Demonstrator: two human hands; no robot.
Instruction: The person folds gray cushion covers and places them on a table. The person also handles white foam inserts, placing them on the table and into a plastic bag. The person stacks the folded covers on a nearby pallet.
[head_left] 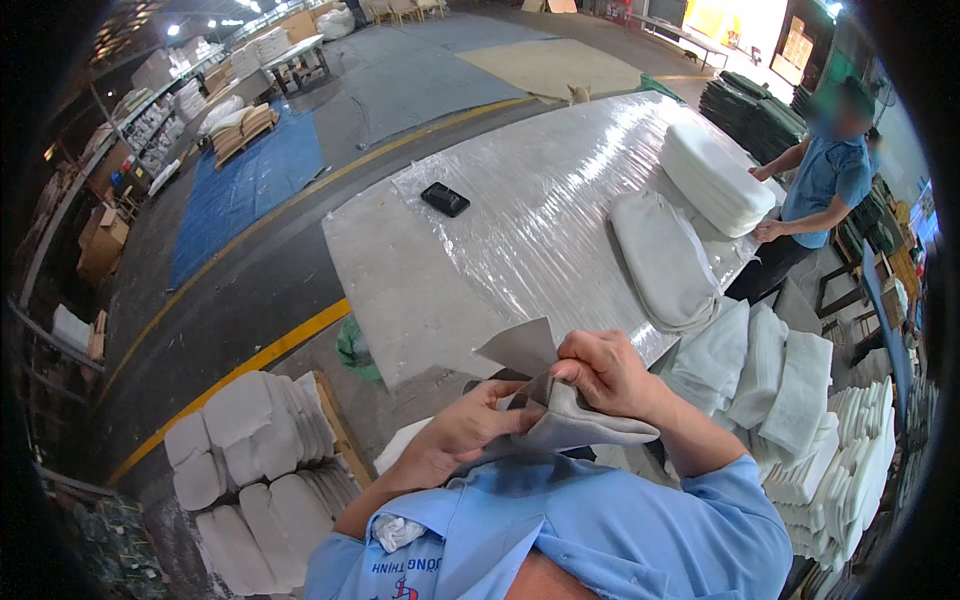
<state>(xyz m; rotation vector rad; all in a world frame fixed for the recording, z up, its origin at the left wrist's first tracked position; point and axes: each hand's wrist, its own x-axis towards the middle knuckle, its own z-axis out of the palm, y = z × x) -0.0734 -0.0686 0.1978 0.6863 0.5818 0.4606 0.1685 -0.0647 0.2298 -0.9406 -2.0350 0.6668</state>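
Note:
Close in front of my chest, a grey fabric piece (590,428), which looks like a cover, is bunched between both hands. My right hand (608,372) is closed on its upper edge, thumb pressed against the cloth. Lower and to the left, my left hand (468,432) pinches the same piece with thumb and fingers. A stiff-looking grey flap (522,346) sticks up between the hands; whether it belongs to the cover I cannot tell. Beyond them is a large table (400,290), partly covered in shiny clear plastic.
On the table lie a black phone (445,199), a grey-white covered cushion (660,255) and a stack of white foam pads (715,185). A co-worker (835,180) touches that stack. Pale pads (265,430) are piled at my left, white ones (830,470) at my right.

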